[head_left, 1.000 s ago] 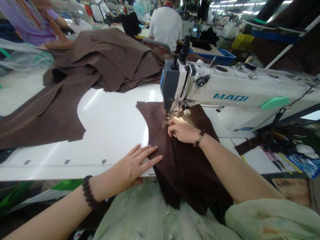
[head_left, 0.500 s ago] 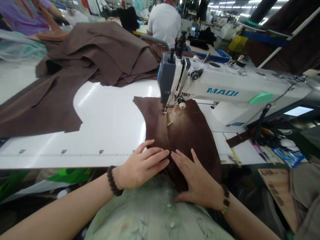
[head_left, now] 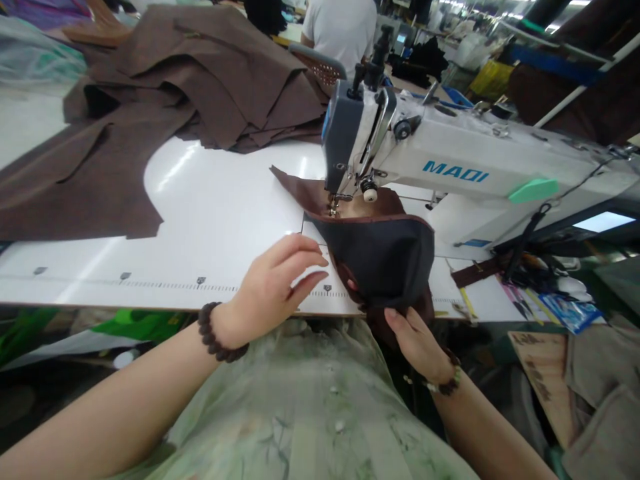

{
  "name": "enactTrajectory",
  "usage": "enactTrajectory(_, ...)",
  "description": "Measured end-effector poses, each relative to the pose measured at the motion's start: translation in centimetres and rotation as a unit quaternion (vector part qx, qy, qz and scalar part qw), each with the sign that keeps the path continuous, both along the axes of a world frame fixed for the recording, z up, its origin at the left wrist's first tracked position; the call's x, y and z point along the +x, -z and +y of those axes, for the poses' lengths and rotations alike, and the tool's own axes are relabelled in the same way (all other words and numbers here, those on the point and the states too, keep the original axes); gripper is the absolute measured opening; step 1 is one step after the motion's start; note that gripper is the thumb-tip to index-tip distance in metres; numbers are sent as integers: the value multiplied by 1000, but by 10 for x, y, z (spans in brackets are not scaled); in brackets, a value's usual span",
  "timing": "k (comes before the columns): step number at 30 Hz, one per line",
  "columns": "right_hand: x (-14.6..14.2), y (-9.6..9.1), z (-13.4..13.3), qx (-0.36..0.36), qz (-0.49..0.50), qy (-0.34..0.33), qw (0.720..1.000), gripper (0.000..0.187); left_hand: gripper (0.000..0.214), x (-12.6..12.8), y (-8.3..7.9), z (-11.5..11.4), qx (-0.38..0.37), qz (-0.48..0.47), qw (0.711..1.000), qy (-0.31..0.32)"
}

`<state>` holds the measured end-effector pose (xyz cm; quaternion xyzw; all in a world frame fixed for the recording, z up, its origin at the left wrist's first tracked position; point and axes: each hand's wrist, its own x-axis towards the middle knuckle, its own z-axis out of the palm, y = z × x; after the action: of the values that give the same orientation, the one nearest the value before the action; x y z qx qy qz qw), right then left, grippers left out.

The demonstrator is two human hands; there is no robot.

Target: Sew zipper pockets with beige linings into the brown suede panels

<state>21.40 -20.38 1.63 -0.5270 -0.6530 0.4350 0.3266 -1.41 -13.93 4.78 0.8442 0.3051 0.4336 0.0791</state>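
Two bare hands work at the near edge of a glossy white tabletop (head_left: 225, 200). One piece of dark brown cloth with a black underside (head_left: 380, 260) lies under the needle of one white sewing machine with blue lettering (head_left: 475, 153), its near part folded up and back. The right hand (head_left: 420, 343) pinches that near end, thumb on the black side — most of its fingers are hidden — and some cloth hangs over the near edge. The left hand (head_left: 273, 273) hovers just beside the cloth's left edge, holding nothing, fingers curved close together and thumb apart. A wide stretch of tabletop separates the cloth from one heap of brown fabric pieces (head_left: 210, 80) at far left; its overlapping layers cannot be counted. Four dark ruler marks show along the near edge — and two beaded bracelets, one per wrist.
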Motion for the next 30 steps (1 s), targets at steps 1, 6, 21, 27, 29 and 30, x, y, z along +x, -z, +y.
enactTrajectory(1, 1, 0, -2, 12, -14, 1, 1000, 50, 9, 1, 11, -1, 9, 50, 999, 18)
enactTrajectory(6, -1, 0, -7, 72, -88, -46, 992, 51, 20, 14, 40, -6, 95, 175, 979, 49)
enactTrajectory(21, -4, -31, 9, 91, -128, -90, 983, 51, 21, 36, 57, -46, -17, 239, 968, 75)
enactTrajectory(27, -8, -35, 20, 33, -146, -84, 985, 55, 17, 65, 67, -46, -9, 284, 950, 128)
enactTrajectory(29, -9, -35, 26, 13, -148, -99, 984, 57, 18, 71, 71, -46, -14, 289, 946, 145)
enactTrajectory(30, -10, -35, 29, 6, -146, -113, 983, 57, 18, 72, 72, -47, -16, 291, 944, 152)
